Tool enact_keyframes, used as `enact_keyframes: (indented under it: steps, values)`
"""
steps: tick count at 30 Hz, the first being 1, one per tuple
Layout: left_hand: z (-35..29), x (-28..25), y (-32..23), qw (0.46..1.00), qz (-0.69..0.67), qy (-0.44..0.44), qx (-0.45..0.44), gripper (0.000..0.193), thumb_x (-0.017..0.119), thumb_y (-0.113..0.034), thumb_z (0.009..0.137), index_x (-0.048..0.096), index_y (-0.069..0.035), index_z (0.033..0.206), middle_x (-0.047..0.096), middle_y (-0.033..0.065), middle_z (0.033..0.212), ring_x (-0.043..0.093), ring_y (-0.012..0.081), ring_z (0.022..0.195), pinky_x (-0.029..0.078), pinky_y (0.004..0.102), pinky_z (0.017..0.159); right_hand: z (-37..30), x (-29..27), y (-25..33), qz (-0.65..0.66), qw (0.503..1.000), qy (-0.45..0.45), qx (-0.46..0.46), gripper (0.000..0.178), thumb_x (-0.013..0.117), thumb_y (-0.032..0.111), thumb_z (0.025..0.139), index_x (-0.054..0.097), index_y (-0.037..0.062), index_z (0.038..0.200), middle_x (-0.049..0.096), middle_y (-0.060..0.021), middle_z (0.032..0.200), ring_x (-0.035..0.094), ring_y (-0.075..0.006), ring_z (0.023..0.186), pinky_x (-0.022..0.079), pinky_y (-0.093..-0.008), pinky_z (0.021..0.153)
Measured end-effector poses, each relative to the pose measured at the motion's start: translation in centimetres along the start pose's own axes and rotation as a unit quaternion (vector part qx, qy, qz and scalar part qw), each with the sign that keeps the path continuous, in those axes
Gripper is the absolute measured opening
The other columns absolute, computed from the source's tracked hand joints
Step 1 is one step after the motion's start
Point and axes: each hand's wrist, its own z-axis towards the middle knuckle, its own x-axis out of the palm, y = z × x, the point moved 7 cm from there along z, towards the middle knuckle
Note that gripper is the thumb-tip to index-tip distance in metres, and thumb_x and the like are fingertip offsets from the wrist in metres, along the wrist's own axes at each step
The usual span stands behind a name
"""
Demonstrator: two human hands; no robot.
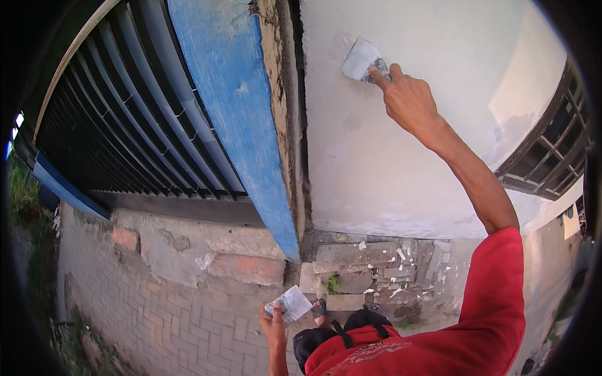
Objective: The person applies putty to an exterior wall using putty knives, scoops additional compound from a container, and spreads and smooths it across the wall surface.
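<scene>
My right hand (409, 103) is raised on an outstretched arm, fingers closed on a flat putty scraper (359, 59). The blade, pale and smeared with grey, lies against the upper part of the white wall (389, 169). A slightly darker patch shows on the wall beside it. Low at my left side, my left hand (273, 327) grips a second flat putty scraper (296, 303). Its whitish face carries grey smears near my thumb and is held away from the wall.
A blue post (235, 94) with a crumbling edge stands left of the wall, next to a dark slatted gate (125, 119). A barred window (558, 141) is at right. Broken slabs with white flakes (401, 269) lie along the wall's foot, beside brick paving (182, 319).
</scene>
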Motion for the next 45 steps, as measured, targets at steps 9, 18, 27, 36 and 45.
enact_keyframes:
  steps: [9,18,27,36,45]
  values:
    - [-3.0,-0.5,1.7,1.000,0.009,-0.028,0.006,0.017,0.063,-0.019,0.095,0.057,-0.003,0.098,0.059,0.0004,0.084,0.052,0.0077,0.073,0.045,0.0250,0.065,1.2,2.8,-0.9,-0.051,0.999,-0.003,-0.013,0.063,0.063,0.000,0.077,0.056,0.0125,0.138,0.054,-0.0108,0.087,0.054,-0.0184,0.050,0.042,-0.0319,0.043]
    - [-15.7,-3.6,9.0,0.981,-0.010,-0.194,0.003,0.021,0.064,-0.022,0.094,0.055,-0.004,0.098,0.059,0.0014,0.085,0.056,0.0103,0.074,0.047,0.0268,0.066,-2.1,5.4,-5.3,-0.003,0.999,-0.010,-0.046,0.063,0.061,-0.003,0.080,0.052,0.0094,0.141,0.059,-0.0130,0.088,0.063,-0.0233,0.060,0.050,-0.0326,0.047]
    - [-37.9,0.1,21.2,0.926,-0.056,-0.371,0.047,0.018,0.060,-0.018,0.093,0.055,-0.002,0.101,0.059,0.0036,0.087,0.058,0.0130,0.075,0.049,0.0282,0.065,-6.7,8.4,-11.7,0.019,0.996,-0.002,-0.087,0.052,0.058,0.001,0.089,0.051,0.0096,0.140,0.062,-0.0127,0.096,0.069,-0.0268,0.079,0.057,-0.0359,0.059]
    - [-52.9,7.8,23.6,0.907,-0.053,-0.413,0.059,0.017,0.058,-0.018,0.095,0.055,-0.001,0.099,0.058,0.0028,0.084,0.057,0.0119,0.075,0.048,0.0274,0.065,-15.4,8.9,-19.4,-0.001,0.997,0.016,-0.074,0.021,0.058,0.008,0.093,0.067,0.0041,0.112,0.068,-0.0114,0.093,0.070,-0.0245,0.084,0.060,-0.0351,0.060]
    - [-66.9,11.4,30.4,0.934,-0.036,-0.349,0.065,0.018,0.057,-0.019,0.096,0.057,-0.001,0.099,0.059,0.0031,0.085,0.057,0.0122,0.075,0.048,0.0266,0.068,-35.3,11.3,-35.9,-0.114,0.980,0.158,0.040,0.019,0.065,0.007,0.086,0.071,0.0064,0.104,0.069,-0.0053,0.096,0.070,-0.0243,0.090,0.056,-0.0463,0.037]
